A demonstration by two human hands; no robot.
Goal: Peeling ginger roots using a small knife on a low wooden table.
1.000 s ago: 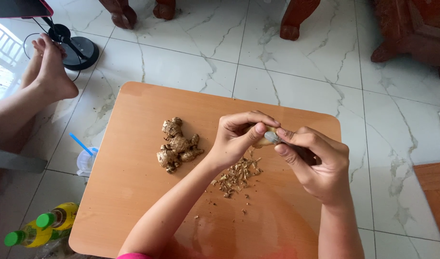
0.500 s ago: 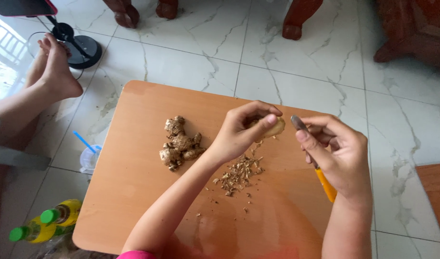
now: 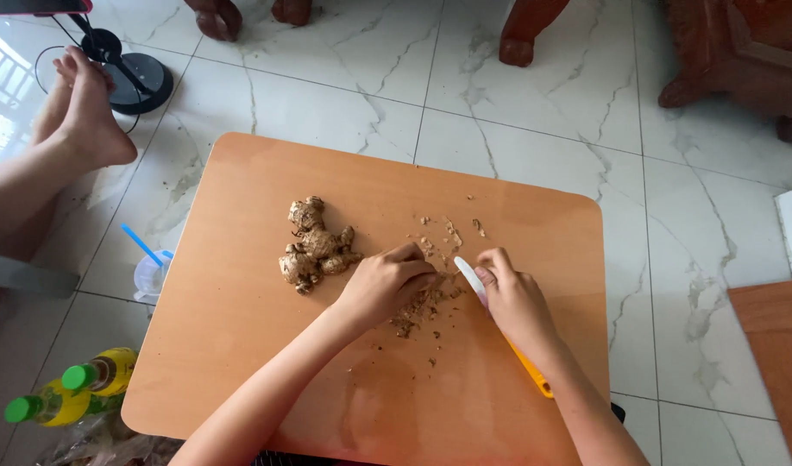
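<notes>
I am counting one knobbly brown ginger root (image 3: 317,245) lying on the wooden counter (image 3: 241,345), one heap of peelings (image 3: 420,304) and two yellow bottles with green caps (image 3: 68,393) on the floor. My left hand (image 3: 383,285) is curling over the peelings; whether it is holding a piece I cannot tell. My right hand (image 3: 515,298) is gripping a knife with a yellow handle (image 3: 499,328), blade beside the left fingers. Half a second ago both hands were raised; now they are pressing low on the counter.
</notes>
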